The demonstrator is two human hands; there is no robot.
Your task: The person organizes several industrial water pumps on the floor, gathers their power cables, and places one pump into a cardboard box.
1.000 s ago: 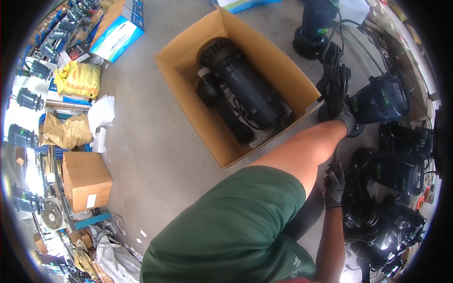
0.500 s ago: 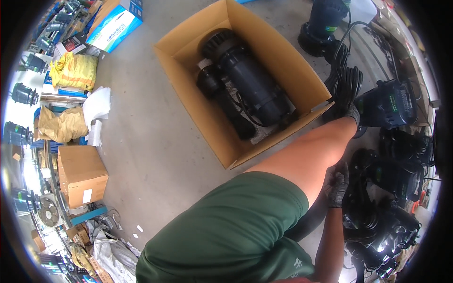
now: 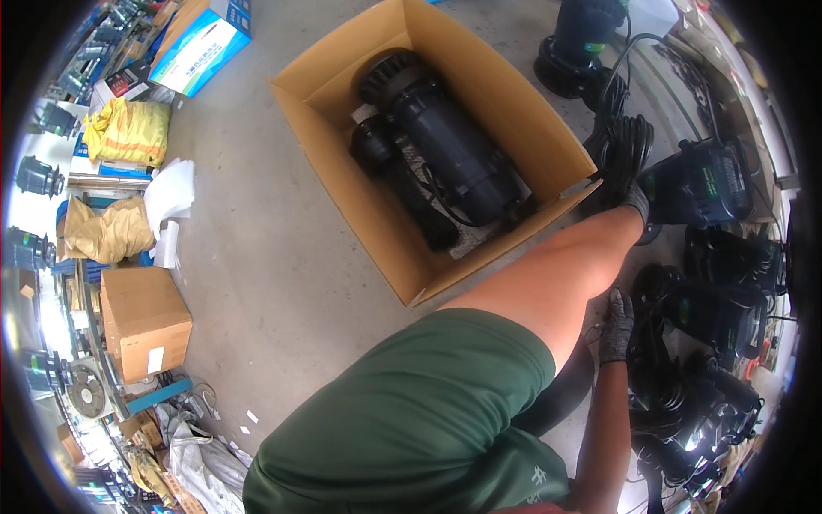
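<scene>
Black cable coil (image 3: 627, 147) sits between the open cardboard box (image 3: 507, 98), which has a boxed pump (image 3: 454, 146) lying inside, and another pump (image 3: 695, 187). Gloved left hand (image 3: 635, 202) is right at the coil's lower end, but can't tell if its grip is pinching it. Gloved right hand (image 3: 616, 330) is near more pumps (image 3: 715, 315), grip unclear too.
</scene>
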